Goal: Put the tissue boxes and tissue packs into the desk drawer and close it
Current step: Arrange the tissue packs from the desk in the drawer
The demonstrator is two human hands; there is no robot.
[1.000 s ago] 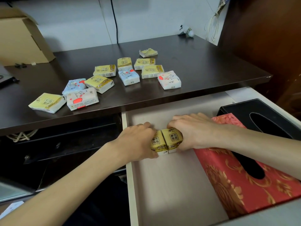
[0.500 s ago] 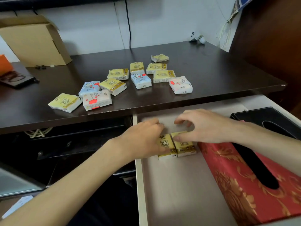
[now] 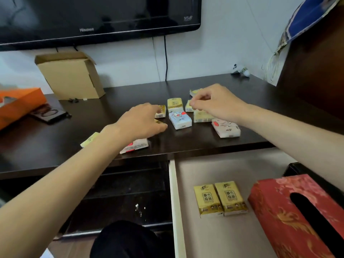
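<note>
Two yellow tissue packs [image 3: 220, 200] lie side by side in the open drawer [image 3: 174, 202], left of a red patterned tissue box [image 3: 275, 207]; a black tissue box [image 3: 296, 169] shows behind it. Several more packs sit on the dark desk [image 3: 256, 101], among them a blue-white one [image 3: 180, 121], a pink-white one [image 3: 226, 129] and a yellow one [image 3: 174, 104]. My left hand [image 3: 141, 121] hovers with fingers spread over a yellow pack [image 3: 161, 111]. My right hand [image 3: 214, 103] has thumb and forefinger pinched at the edge of another yellow pack [image 3: 188, 108], which it partly hides.
A cardboard box [image 3: 70, 77] stands at the back left, with an orange box [image 3: 18, 103] and a dark phone-like item [image 3: 50, 113] beside it. A television [image 3: 93, 15] hangs above. A dark cabinet [image 3: 316, 71] walls the right side. My knee [image 3: 126, 239] is below the desk.
Both hands let go of the two yellow packs in the drawer and rose to the packs on the desk. The camera tilted up, so the television now shows.
</note>
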